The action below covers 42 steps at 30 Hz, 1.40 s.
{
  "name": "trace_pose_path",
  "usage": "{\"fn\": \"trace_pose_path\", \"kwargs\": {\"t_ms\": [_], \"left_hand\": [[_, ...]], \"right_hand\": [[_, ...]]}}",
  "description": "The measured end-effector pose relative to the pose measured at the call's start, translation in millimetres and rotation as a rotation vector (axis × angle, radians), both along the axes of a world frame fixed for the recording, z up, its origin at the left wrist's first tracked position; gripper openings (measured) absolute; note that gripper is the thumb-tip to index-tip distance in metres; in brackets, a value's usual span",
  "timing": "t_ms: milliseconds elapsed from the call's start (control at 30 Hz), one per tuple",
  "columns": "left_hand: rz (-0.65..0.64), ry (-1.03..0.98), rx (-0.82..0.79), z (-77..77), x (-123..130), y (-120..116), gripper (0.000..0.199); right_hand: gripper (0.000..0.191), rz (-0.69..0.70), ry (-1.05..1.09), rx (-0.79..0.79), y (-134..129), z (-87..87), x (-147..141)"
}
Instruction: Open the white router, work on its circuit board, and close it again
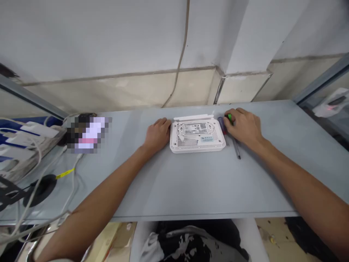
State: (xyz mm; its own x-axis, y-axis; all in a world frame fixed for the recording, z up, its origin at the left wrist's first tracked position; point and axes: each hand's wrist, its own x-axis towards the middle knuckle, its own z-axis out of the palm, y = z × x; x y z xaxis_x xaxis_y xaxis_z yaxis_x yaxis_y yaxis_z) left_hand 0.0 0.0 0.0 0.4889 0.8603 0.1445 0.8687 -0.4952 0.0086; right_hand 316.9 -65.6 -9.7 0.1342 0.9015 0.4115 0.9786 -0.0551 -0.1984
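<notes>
Router: white plastic router (197,143), upside down, flat on the table, directly under your left hand's fingertips, vented underside up.
Router details: folded white antenna strip (193,117) along the far edge; white sticker with QR code (196,128) mid-body; pale blue label (207,139) nearer you.
Left hand: your left hand (157,135) rests open against the router's left edge, fingers draped on the rim, not clamped.
Right hand: your right hand (242,125) sits just right of the router, fingers curled down on a green screwdriver handle (229,117); cannot tell if clamped or only touching.
Beside right grip: blue-and-red translucent screwdriver handle (221,124), between the router and your right fingers.
Shafts: thin steel screwdriver shaft (236,147) runs toward you below your right hand; which handle it belongs to is hidden.
Handling: keep your left palm steady so the router won't slide on the smooth top.
Count: 1 router, 2 hands, 2 screwdriver handles, 1 QR sticker, 1 blue label.
Surface: grey-blue table (191,185) under everything.
Far left of grip: tangled white cables (34,198), black round disc (40,189), yellow tag (64,173), pixelated blurred object (87,134).
</notes>
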Motion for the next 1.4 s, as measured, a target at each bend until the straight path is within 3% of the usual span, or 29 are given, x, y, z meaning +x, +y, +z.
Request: {"fn": "trace_pose_path", "kwargs": {"t_ms": [100, 300, 600, 700, 800, 900, 967, 1100, 1400], "left_hand": [[-0.003, 0.0, 0.005, 0.4, 0.2, 0.1, 0.019], [-0.007, -0.006, 0.015, -1.0, -1.0, 1.2, 0.019], [-0.023, -0.205, 0.085, -9.9, -6.5, 4.6, 0.017], [-0.008, -0.407, 0.172, -11.1, -6.8, 4.6, 0.021], [-0.053, -0.622, 0.183, -10.7, -5.4, 2.5, 0.018], [-0.234, -0.72, 0.139, -7.8, -3.1, -3.2, 0.015], [-0.372, -0.69, 0.083, -4.8, -1.7, -8.2, 0.023], [-0.529, -0.546, -0.038, -1.3, -0.3, -15.0, 0.038], [-0.543, -0.507, -0.071, -4.5, -0.5, -14.0, 0.044]], "right_hand": [[0.036, -0.039, 0.066, -0.13, 1.0, 3.3, 2.7], [0.047, -0.037, 0.131, -0.216, 0.4, 7.2, 6.3], [0.054, 0.023, 0.146, -0.171, 6.5, 2.6, 16.9], [0.05, -0.019, 0.265, -0.055, 10.1, 6.5, 28.9], [0.051, -0.049, 0.567, 0.234, 12.4, 16.9, 38.5], [0.056, 0.043, 0.837, 0.607, 12.0, 30.2, 33.5], [0.056, 0.119, 0.884, 0.737, 9.6, 37.5, 21.9], [0.054, 0.21, 0.797, 0.797, 3.6, 42.2, -0.1], [0.055, 0.2, 0.601, 0.848, 6.1, 36.5, -3.7]]}}
